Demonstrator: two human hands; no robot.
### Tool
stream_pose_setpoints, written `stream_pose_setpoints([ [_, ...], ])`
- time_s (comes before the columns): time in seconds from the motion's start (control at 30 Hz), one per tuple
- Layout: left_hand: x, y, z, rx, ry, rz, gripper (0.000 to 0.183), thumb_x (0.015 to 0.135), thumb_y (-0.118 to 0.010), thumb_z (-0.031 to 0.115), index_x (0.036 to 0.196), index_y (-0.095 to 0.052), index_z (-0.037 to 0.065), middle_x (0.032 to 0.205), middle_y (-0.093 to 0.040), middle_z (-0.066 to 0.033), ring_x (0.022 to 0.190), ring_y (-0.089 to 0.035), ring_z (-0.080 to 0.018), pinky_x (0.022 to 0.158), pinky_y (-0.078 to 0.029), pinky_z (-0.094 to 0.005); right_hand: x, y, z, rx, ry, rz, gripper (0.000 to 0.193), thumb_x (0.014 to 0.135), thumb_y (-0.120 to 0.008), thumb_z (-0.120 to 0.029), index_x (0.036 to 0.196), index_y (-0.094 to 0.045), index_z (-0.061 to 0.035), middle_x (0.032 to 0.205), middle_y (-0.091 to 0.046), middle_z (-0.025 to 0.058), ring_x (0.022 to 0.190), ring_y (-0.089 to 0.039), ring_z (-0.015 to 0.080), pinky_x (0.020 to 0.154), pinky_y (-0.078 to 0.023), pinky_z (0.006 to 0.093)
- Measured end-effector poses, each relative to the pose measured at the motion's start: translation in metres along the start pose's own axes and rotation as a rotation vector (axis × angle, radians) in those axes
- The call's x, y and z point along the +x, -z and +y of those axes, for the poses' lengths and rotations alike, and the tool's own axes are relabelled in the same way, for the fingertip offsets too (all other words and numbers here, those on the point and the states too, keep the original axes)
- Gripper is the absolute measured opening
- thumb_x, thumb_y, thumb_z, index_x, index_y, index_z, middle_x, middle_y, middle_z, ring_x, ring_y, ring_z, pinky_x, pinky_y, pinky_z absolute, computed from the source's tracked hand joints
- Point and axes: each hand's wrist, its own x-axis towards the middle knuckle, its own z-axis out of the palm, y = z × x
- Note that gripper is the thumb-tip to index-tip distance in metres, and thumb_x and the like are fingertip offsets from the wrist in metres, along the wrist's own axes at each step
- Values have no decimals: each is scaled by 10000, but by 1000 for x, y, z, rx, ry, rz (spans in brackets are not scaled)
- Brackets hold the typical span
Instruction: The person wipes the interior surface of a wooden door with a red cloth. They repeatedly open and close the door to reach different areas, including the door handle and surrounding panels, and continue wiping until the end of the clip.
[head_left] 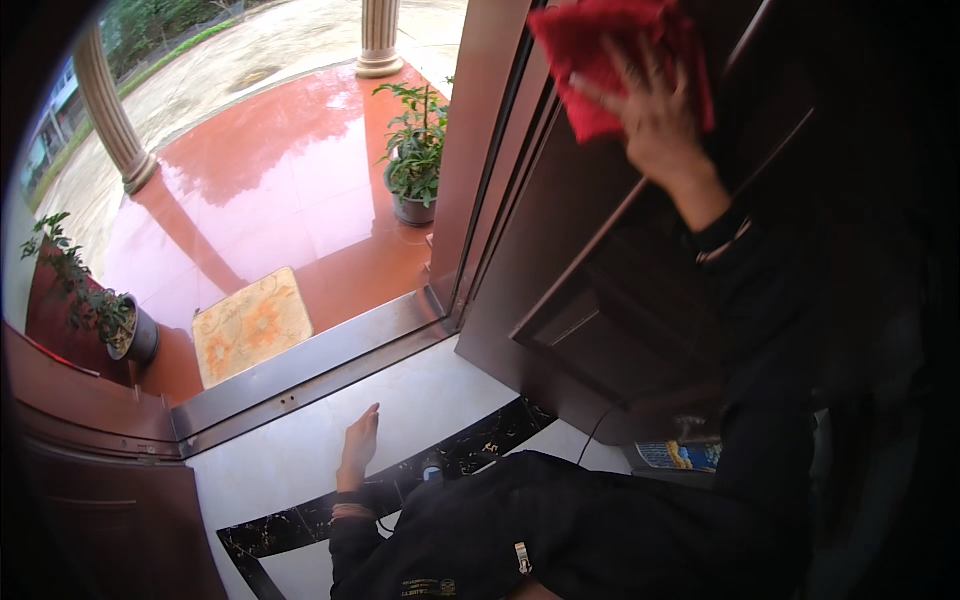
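Observation:
A red cloth (590, 60) is pressed against the dark brown door (600, 270) at the upper right. My right hand (665, 125) lies over it with fingers spread, holding it to the door's surface. The cloth's edges stick out around the fingers. Down in front of my body, my left hand (359, 442) hangs above the pale floor tiles, with nothing visible in it. Its fingers look extended and close together.
A metal door sill (320, 350) crosses the doorway. Outside lie a yellow floral mat (252, 325), two potted plants (415, 150) and fluted columns (115, 120) on red tiles. Another door leaf (110, 520) stands at the lower left. A thin cord (590, 440) hangs near the right door's bottom.

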Motion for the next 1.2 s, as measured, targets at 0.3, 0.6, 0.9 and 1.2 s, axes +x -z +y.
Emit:
stream_pose_setpoints([
  [0.3, -44, -16, 13, 16, 80, 75, 431, 1034, -409, 310, 1285, -563, -5, 1200, -642, -202, 1126, -621, -266, 971, -460, -342, -109, -79, -175, 518, 173, -197, 521, 846, -495, -201, 1353, -533, -312, 1569, -243, 74, 1461, -153, 306, 1193, -61, 498],
  [0.6, -170, -8, -19, 103, 248, 381, 447, 1022, -418, 358, 1244, -593, 12, 1200, -636, -202, 1146, -605, -308, 974, -463, -363, -200, -154, -302, 587, 422, -341, 408, 900, -493, -301, 1285, -593, -211, 1595, -159, 89, 1478, -67, 299, 1201, -39, 476],
  [0.9, -206, -23, -21, 108, 302, 453, 450, 1007, -411, 376, 1243, -587, 36, 1197, -616, -218, 1171, -559, -364, 973, -456, -405, -247, -156, -343, 425, 633, -570, 433, 928, -462, -316, 1306, -602, -159, 1554, -295, 65, 1468, -140, 281, 1188, 41, 484],
  [1.2, -176, -15, 6, 30, 181, 406, 487, 1024, -408, 380, 1277, -567, -6, 1246, -621, -187, 1165, -599, -279, 976, -454, -351, -258, -142, -328, 474, 600, -607, 420, 887, -505, -377, 1213, -676, -175, 1509, -380, 75, 1446, -208, 285, 1186, 36, 474],
])
